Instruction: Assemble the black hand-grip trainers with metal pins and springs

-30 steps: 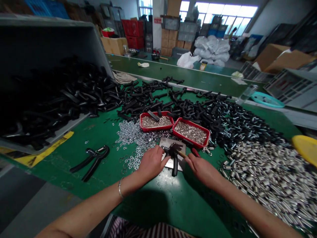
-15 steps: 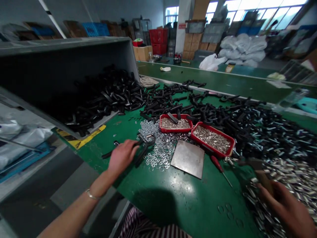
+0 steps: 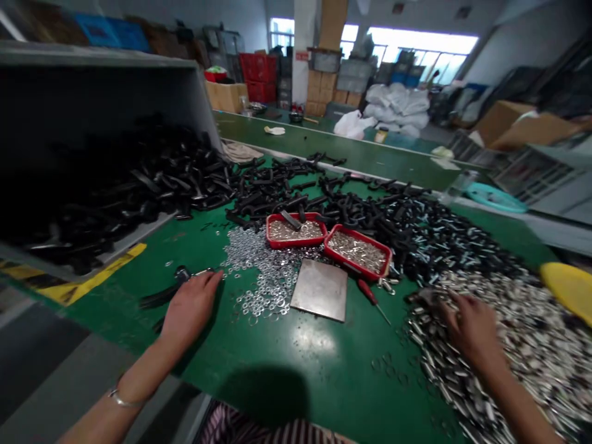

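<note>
My left hand (image 3: 192, 305) is over the green bench at the left, its fingers curled down onto a black handle-like part, mostly hidden beneath it. Beside that hand lies another long black part (image 3: 160, 298). My right hand (image 3: 476, 327) rests at the near left side of a heap of small silver metal tubes (image 3: 522, 314), fingers bent into it. Just off its fingertips is a dark hammer head (image 3: 426, 297); the handle is hidden. Between the hands are loose silver rings (image 3: 263, 290), a square metal plate (image 3: 320, 290) and a red-handled screwdriver (image 3: 369, 293).
Two red trays (image 3: 296, 245) of small metal pieces stand behind the plate. Black parts (image 3: 351, 209) are strewn across the back, and more fill a tipped grey bin (image 3: 210, 111) at the left. A yellow round object (image 3: 567, 287) is at the right edge.
My view has turned right. My left hand has moved left with the black part, away from the rings. My right hand has moved forward onto the tubes; the hammer's wooden handle no longer shows.
</note>
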The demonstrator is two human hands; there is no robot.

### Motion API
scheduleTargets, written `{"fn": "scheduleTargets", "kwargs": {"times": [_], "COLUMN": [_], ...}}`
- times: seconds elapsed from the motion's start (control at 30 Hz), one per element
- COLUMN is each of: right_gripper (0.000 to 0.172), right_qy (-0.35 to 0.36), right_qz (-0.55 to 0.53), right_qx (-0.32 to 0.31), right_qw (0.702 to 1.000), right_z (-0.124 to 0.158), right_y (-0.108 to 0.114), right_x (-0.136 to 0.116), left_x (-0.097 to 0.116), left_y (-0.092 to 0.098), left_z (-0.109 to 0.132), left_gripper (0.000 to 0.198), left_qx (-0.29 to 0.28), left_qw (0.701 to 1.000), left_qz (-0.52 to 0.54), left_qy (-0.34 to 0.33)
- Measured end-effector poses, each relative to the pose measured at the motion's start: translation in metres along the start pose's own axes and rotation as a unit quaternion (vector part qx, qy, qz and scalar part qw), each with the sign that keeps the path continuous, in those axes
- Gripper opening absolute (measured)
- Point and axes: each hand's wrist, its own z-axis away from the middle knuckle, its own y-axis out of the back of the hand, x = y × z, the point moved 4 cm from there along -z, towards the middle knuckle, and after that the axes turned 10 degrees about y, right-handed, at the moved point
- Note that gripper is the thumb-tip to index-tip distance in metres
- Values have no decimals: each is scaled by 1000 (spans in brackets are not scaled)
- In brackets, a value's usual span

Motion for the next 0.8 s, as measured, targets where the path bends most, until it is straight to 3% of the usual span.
{"fn": "scheduleTargets", "kwargs": {"times": [0.1, 0.17, 0.33, 0.53, 0.63, 0.7, 0.8], "right_gripper": [41, 34, 21, 24, 28, 31, 40], "right_qy": [61, 69, 37, 32, -16, -86, -180], "right_qz": [-49, -42, 38, 25, -95, -259, -491], "right_qx": [-75, -111, -159, -158, -94, -54, -76], "right_qw": [994, 990, 986, 987, 991, 961, 849], "right_z": [-30, -46, -61, -58, -46, -35, -23], "right_y": [-15, -29, -50, -49, -35, -26, -19], "right_x": [-36, -55, -85, -82, -67, -63, -84], "left_x": [31, 39, 25, 16, 17, 18, 19], "left_y": [-21, -28, -33, -39, -41, -41, -40], "left_z": [-9, -11, -5, -18, -25, -27, -26], "left_gripper": [42, 41, 39, 36, 32, 30, 27], "left_qx": [-37, -43, -61, -73, -70, -66, -53], "left_qw": [997, 996, 997, 996, 995, 994, 988], "left_qz": [-53, -61, 2, 56, 69, 91, 145], "left_qy": [-34, -43, -39, -2, 11, 13, 21]}}
